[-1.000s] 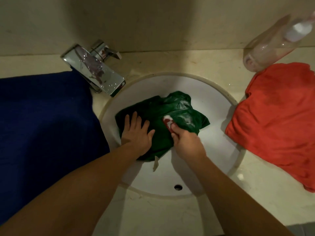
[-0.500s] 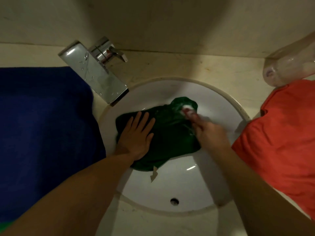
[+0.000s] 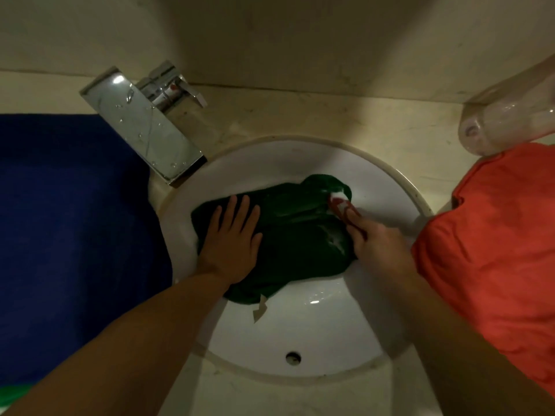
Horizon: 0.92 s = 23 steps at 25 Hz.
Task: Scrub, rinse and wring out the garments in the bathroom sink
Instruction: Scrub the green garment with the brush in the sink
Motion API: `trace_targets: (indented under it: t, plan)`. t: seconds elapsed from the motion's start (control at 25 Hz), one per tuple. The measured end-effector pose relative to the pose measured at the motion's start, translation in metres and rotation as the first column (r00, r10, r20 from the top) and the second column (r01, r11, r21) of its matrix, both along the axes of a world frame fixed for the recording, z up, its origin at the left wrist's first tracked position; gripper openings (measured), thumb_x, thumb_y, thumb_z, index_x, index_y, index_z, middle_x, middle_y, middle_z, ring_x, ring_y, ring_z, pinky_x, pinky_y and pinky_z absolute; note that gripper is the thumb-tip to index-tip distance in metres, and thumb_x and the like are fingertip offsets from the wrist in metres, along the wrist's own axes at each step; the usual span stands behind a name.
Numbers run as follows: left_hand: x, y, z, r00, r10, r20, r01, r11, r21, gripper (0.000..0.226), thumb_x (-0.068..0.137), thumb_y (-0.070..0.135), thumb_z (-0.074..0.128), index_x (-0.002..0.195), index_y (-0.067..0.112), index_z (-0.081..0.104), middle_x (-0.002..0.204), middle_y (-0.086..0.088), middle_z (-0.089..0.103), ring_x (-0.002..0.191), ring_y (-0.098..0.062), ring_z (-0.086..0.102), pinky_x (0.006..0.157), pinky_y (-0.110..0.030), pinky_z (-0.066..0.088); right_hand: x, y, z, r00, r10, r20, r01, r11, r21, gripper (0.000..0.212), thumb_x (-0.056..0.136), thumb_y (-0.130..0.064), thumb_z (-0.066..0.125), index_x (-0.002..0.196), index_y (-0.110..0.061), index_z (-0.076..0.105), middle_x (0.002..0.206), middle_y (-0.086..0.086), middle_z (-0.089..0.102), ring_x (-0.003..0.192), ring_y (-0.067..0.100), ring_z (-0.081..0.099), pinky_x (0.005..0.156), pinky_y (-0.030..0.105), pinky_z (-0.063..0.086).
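Head view: the dark green wet cloth garment lies bunched in the round white ceramic sink basin, toward its far half. The left hand lies flat with straight fingers, pressing the garment's left part against the bowl. The right hand grips a small red-and-white scrubbing brush, whose head sits on the garment's far right fold, near pale suds. To scrub well, I judge that short strokes drawn away from the pinning palm suit best, so the fabric pulls taut instead of bunching. For edges, the brush works close to the basin's right wall, and the folded orange fabric garment overlaps the rim just beside the right wrist. The chrome rectangular tap overhangs the far left. The near part of the bowl, around the small overflow hole, offers open room
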State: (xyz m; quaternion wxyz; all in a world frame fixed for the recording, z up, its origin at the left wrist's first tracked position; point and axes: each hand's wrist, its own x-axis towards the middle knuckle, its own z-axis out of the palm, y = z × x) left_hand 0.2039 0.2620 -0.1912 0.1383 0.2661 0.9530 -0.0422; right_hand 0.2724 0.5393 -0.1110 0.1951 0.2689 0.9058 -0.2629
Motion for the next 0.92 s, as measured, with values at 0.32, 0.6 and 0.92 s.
trace_targets:
  t: [0.32,0.6,0.92]
  plan:
    - [0.001,0.002,-0.001,1.000,0.007,-0.014,-0.008,1.000,-0.027,0.067,0.103,0.046,0.009,0.160,0.013,0.022,0.167,-0.013,0.018,0.155,-0.033,0.012,0.123,-0.048,0.005,-0.016,-0.064,-0.018,0.964,0.256,-0.078,-0.264,0.956,-0.130,0.046,0.111,-0.039,0.035,0.152,-0.059,0.027,0.116,0.013,0.068,0.097,0.030,0.067,0.091,0.042,0.056]
    - [0.002,0.005,0.000,1.000,0.010,0.009,-0.010,1.000,0.013,0.067,0.102,0.047,0.012,0.161,0.016,0.020,0.168,-0.009,0.015,0.156,-0.030,0.008,0.123,-0.046,0.002,-0.007,-0.065,-0.015,0.988,0.050,-0.148,-0.065,0.993,-0.099,0.045,0.108,-0.038,0.042,0.149,-0.055,0.039,0.110,0.011,0.071,0.090,0.030,0.069,0.086,0.042,0.059]
    - [0.000,0.003,-0.004,0.999,-0.022,0.029,0.022,1.000,-0.016,0.069,0.103,0.051,0.012,0.161,0.015,0.011,0.169,-0.010,0.008,0.156,-0.031,0.001,0.123,-0.045,-0.002,0.003,0.008,-0.014,0.999,0.018,-0.047,-0.016,0.999,0.052,0.033,0.104,-0.035,0.056,0.136,-0.036,0.064,0.113,0.013,0.070,0.100,0.036,0.066,0.087,0.037,0.050]
